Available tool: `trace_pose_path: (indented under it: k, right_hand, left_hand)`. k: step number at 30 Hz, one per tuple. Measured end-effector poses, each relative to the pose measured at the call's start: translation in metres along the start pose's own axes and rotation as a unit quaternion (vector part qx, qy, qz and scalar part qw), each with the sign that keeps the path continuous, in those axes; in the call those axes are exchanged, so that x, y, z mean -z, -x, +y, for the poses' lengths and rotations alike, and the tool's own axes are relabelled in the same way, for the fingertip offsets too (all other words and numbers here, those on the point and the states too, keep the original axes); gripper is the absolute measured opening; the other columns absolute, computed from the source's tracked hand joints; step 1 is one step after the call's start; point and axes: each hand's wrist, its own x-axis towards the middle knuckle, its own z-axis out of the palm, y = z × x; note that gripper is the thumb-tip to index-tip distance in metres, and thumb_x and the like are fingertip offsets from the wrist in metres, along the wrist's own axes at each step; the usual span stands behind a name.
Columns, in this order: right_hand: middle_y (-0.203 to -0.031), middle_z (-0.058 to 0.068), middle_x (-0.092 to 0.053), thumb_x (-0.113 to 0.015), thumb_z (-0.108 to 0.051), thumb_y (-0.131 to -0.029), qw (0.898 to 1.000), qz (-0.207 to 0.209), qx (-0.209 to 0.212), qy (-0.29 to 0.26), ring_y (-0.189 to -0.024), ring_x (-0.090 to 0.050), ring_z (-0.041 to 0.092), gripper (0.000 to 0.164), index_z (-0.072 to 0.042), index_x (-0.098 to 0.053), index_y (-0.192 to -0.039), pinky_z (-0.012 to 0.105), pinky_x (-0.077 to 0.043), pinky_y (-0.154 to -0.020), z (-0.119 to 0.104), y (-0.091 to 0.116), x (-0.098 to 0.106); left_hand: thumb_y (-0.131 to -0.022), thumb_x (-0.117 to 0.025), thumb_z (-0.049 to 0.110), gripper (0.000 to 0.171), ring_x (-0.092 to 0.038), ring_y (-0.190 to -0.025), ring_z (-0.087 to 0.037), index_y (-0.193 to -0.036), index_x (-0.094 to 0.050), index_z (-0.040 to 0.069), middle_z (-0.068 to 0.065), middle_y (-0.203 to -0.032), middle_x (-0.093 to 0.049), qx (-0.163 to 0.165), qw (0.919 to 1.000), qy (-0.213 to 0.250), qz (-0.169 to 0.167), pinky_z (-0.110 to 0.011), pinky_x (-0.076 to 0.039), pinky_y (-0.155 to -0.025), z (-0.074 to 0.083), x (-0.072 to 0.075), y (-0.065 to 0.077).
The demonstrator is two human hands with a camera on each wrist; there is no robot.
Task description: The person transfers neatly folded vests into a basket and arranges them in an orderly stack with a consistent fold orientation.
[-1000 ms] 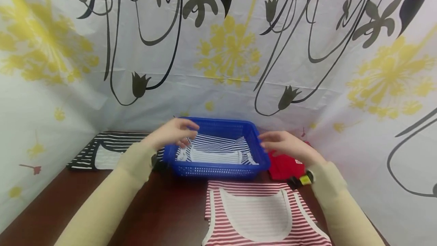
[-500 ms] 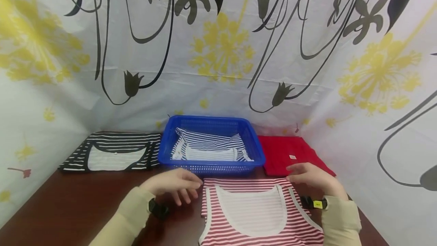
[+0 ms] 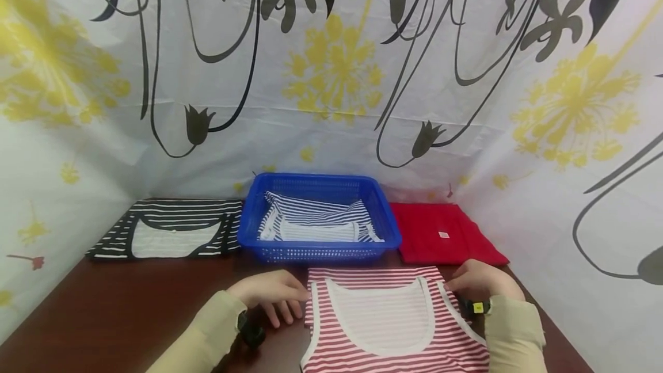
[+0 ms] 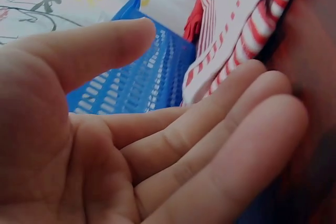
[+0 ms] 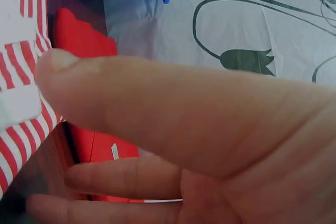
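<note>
A red-and-white striped tank top with white trim lies spread at the front of the table. At its left shoulder edge is my left hand, fingers extended and fingertips right at the fabric. In the left wrist view, the thumb of my left hand stands well apart from the fingers, the palm bare. My right hand is at the top's right shoulder strap. The right wrist view shows its straight thumb overlapping the striped edge, two fingers stretched out below and the index finger hidden.
Behind the top stands a blue plastic basket with a blue-and-white striped garment inside. A folded black-and-white striped garment lies left of the basket, and a folded red garment right of it. A patterned curtain hangs behind.
Both hands have come back from the basket's sides and down to the two shoulder edges of the red-striped top. The red garment and the black-striped one are less covered now.
</note>
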Motion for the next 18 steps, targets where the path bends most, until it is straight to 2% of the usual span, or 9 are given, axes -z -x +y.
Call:
trace_pose_path:
  k: [4, 9, 11, 14, 18]
  right_hand:
    - [-0.064, 0.002, -0.062, -0.072, -0.016, -0.085, 1.000, -0.009, 0.008, 0.010, -0.061, -0.053, 0.015, 0.021, 0.005, -0.072, -0.080, 0.031, -0.050, -0.061, 0.000, -0.002, -0.001]
    - [-0.052, -0.005, -0.042, -0.074, -0.018, -0.083, 1.000, -0.019, 0.002, 0.005, -0.049, -0.035, 0.009, 0.027, -0.004, -0.063, -0.063, 0.026, -0.039, -0.051, -0.004, -0.009, -0.007]
    - [-0.052, -0.006, -0.038, -0.075, -0.019, -0.082, 1.000, -0.016, -0.009, 0.009, -0.049, -0.031, 0.009, 0.025, -0.006, -0.064, -0.063, 0.024, -0.036, -0.050, -0.005, -0.011, -0.010]
    - [-0.053, -0.005, -0.038, -0.076, -0.019, -0.081, 1.000, -0.015, -0.022, 0.014, -0.049, -0.030, 0.009, 0.022, -0.004, -0.067, -0.068, 0.023, -0.034, -0.050, -0.006, -0.012, -0.013]
    - [-0.056, -0.003, -0.047, -0.076, -0.018, -0.081, 0.999, -0.017, -0.029, 0.011, -0.051, -0.037, 0.010, 0.020, 0.000, -0.070, -0.075, 0.024, -0.038, -0.052, -0.007, -0.013, -0.014]
  left_hand:
    - [-0.095, -0.061, 0.026, 0.030, -0.067, -0.068, -0.022, -0.110, -0.067, 0.001, -0.011, -0.084, -0.070, -0.013, 0.9996, 0.023, 0.007, -0.034, -0.056, -0.051, -0.002, -0.007, -0.004]
    - [-0.094, -0.063, 0.028, 0.029, -0.066, -0.064, -0.021, -0.096, -0.069, -0.001, -0.011, -0.078, -0.068, -0.018, 0.9989, 0.034, 0.024, -0.037, -0.057, -0.054, -0.005, -0.015, -0.011]
    - [-0.093, -0.063, 0.028, 0.029, -0.066, -0.063, -0.021, -0.093, -0.069, 0.000, -0.010, -0.077, -0.068, -0.021, 0.9990, 0.028, 0.028, -0.037, -0.058, -0.056, -0.006, -0.018, -0.013]
    - [-0.093, -0.064, 0.028, 0.027, -0.065, -0.064, -0.020, -0.096, -0.068, 0.002, -0.009, -0.079, -0.067, -0.024, 0.9990, 0.020, 0.031, -0.037, -0.058, -0.057, -0.008, -0.021, -0.016]
    - [-0.093, -0.065, 0.027, 0.030, -0.066, -0.068, -0.023, -0.106, -0.065, 0.001, -0.008, -0.085, -0.066, -0.033, 0.9985, 0.023, 0.036, -0.038, -0.058, -0.060, -0.005, -0.023, -0.016]
